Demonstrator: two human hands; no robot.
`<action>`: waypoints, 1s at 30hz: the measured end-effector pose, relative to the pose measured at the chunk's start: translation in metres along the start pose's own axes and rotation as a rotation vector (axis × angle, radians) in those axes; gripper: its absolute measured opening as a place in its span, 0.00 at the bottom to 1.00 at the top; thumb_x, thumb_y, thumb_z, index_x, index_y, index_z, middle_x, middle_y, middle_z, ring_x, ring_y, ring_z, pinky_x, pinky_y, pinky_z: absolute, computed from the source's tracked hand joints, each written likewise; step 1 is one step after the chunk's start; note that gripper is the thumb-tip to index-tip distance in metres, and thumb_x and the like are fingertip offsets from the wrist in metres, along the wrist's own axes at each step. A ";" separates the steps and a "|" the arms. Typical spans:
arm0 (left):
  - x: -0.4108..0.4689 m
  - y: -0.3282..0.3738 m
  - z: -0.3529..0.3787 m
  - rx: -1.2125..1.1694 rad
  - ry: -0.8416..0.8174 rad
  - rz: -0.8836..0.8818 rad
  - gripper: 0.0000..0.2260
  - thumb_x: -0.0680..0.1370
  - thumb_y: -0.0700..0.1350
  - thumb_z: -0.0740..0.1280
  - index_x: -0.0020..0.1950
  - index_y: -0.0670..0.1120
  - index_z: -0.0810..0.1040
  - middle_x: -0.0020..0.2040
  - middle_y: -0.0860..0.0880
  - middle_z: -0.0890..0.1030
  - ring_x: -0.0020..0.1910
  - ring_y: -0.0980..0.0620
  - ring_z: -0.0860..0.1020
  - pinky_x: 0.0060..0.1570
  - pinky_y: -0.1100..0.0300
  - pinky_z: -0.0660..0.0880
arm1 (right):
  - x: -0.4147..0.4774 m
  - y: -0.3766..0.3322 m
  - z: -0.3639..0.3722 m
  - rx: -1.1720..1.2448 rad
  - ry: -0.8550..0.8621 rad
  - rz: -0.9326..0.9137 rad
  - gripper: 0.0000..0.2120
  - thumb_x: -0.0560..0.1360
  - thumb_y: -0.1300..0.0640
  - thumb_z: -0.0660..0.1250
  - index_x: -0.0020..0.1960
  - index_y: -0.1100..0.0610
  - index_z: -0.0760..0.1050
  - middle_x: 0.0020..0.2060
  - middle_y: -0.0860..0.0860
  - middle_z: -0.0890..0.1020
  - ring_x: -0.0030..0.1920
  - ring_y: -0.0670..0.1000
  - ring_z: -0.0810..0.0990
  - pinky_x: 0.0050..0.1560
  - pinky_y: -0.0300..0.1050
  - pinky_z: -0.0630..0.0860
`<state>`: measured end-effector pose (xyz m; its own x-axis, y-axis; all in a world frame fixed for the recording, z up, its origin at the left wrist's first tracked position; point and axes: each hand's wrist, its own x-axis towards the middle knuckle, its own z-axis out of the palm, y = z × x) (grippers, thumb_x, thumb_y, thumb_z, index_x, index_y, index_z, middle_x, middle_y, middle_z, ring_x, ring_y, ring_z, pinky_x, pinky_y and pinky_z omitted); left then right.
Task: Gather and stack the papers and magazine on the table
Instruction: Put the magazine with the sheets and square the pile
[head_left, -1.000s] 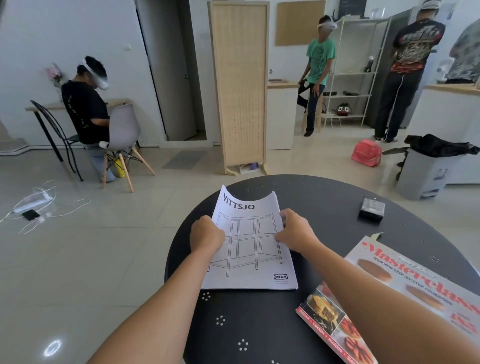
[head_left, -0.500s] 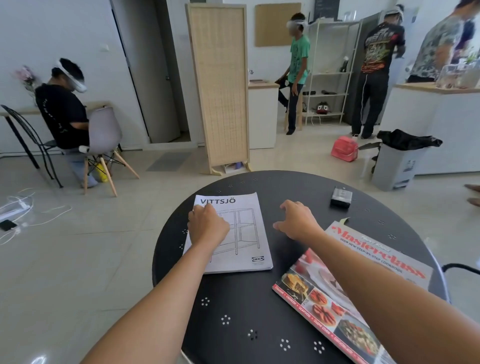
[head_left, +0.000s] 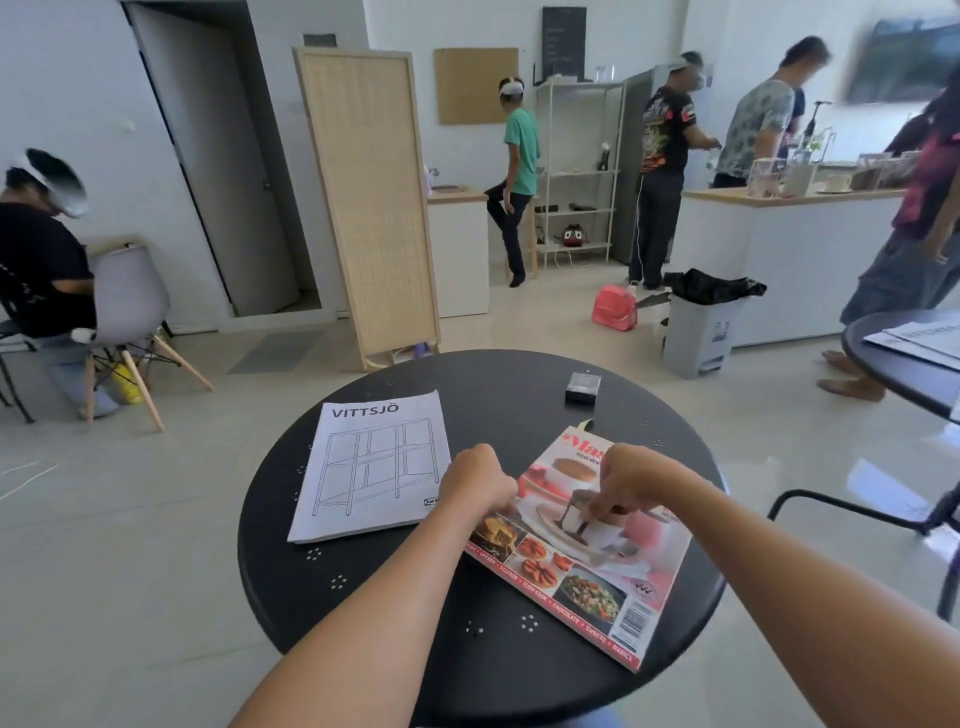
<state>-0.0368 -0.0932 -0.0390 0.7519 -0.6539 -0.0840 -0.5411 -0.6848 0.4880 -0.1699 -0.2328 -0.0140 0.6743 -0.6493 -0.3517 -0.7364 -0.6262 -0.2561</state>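
A white VITTSJÖ instruction booklet (head_left: 371, 462) lies flat on the left half of the round black table (head_left: 395, 597). A colourful cookbook magazine (head_left: 587, 566) lies to its right, turned at an angle. My left hand (head_left: 478, 480) is curled at the magazine's left edge, between booklet and magazine, with its fingers closed on that edge. My right hand (head_left: 631, 483) rests fingertips-down on the middle of the magazine's cover and hides part of the title. Neither hand touches the booklet.
A small black box (head_left: 583, 387) sits at the table's far side. A second dark table (head_left: 904, 374) with papers stands at the right, a black chair frame (head_left: 852, 512) below it. Several people, a grey bin (head_left: 698, 332) and a wicker screen (head_left: 369, 208) stand beyond.
Both hands left the booklet, which now lies flat, and moved right onto the magazine. My view swung right, so the magazine is now fully in sight.
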 end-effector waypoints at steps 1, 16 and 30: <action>-0.003 0.005 0.004 0.017 -0.035 -0.002 0.10 0.75 0.40 0.66 0.55 0.41 0.78 0.52 0.43 0.81 0.54 0.44 0.80 0.40 0.58 0.72 | -0.001 0.003 0.002 -0.013 -0.006 -0.008 0.23 0.65 0.45 0.78 0.48 0.63 0.81 0.42 0.54 0.85 0.38 0.53 0.78 0.37 0.42 0.72; -0.006 0.032 0.015 -0.088 -0.160 -0.075 0.09 0.75 0.38 0.60 0.50 0.39 0.78 0.49 0.41 0.82 0.41 0.45 0.76 0.35 0.58 0.69 | -0.015 0.017 0.013 -0.090 0.092 -0.150 0.37 0.68 0.41 0.76 0.73 0.47 0.70 0.68 0.53 0.73 0.69 0.56 0.66 0.69 0.52 0.61; -0.007 -0.027 -0.044 -0.533 0.219 -0.047 0.06 0.79 0.39 0.63 0.45 0.42 0.77 0.43 0.44 0.81 0.37 0.50 0.79 0.34 0.59 0.74 | -0.008 -0.006 0.012 0.638 0.285 -0.015 0.51 0.68 0.37 0.73 0.79 0.49 0.48 0.76 0.58 0.59 0.75 0.61 0.59 0.73 0.64 0.62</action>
<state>-0.0108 -0.0562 -0.0138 0.8616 -0.5061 0.0375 -0.2830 -0.4179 0.8633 -0.1715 -0.2186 -0.0205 0.6084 -0.7851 -0.1161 -0.5554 -0.3167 -0.7689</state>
